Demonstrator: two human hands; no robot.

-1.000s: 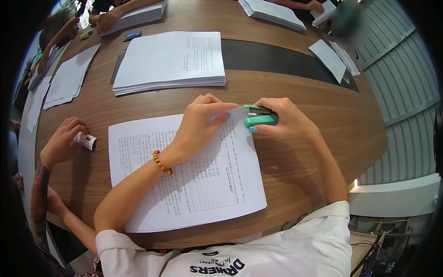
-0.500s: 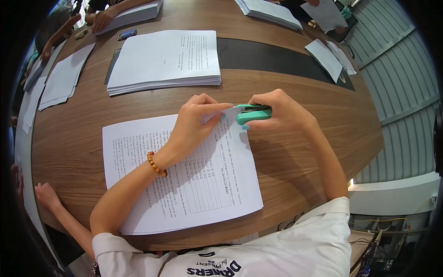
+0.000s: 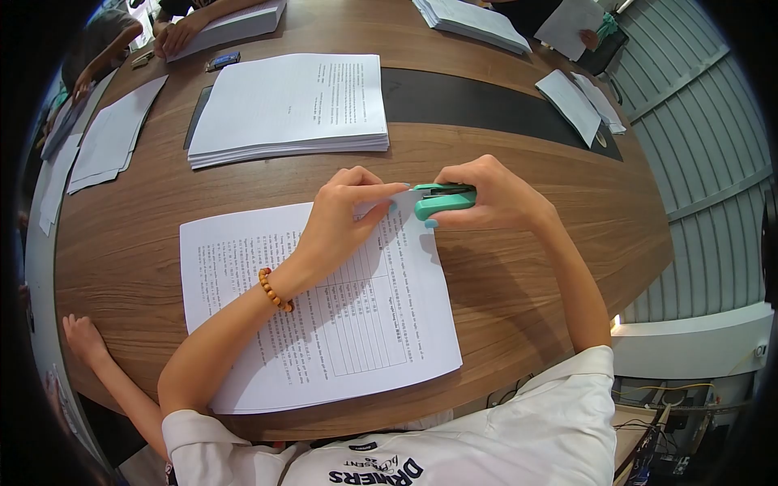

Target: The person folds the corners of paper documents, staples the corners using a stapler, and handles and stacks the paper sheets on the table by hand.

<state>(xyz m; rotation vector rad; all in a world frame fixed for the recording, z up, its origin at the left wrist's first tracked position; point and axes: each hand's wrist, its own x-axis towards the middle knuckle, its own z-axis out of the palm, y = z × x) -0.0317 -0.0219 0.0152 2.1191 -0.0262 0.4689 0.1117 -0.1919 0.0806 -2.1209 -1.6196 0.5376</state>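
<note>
A printed paper stack (image 3: 405,324) lies in front of me, its top right corner lifted. My left hand (image 3: 344,212) pinches that corner between thumb and fingers, and its forearm, with a beaded bracelet (image 3: 274,292), crosses the sheets. My right hand (image 3: 498,194) is wrapped round a green stapler (image 3: 446,202), whose jaws point left at the same corner. Between the jaws the paper edge is partly hidden. The tips of my left fingers are close to the stapler's front end.
Beyond lies a thick paper stack (image 3: 292,105) on the wooden table (image 3: 527,275). Loose sheets (image 3: 117,134) are at the left, folded papers (image 3: 570,105) at the right. Another person's hand (image 3: 83,336) rests at the left edge. People handle papers across the table.
The view has shifted slightly. The other person's tattooed arm and the small item it held at the left are gone. My hands keep nearly the same pose at the corner.
</note>
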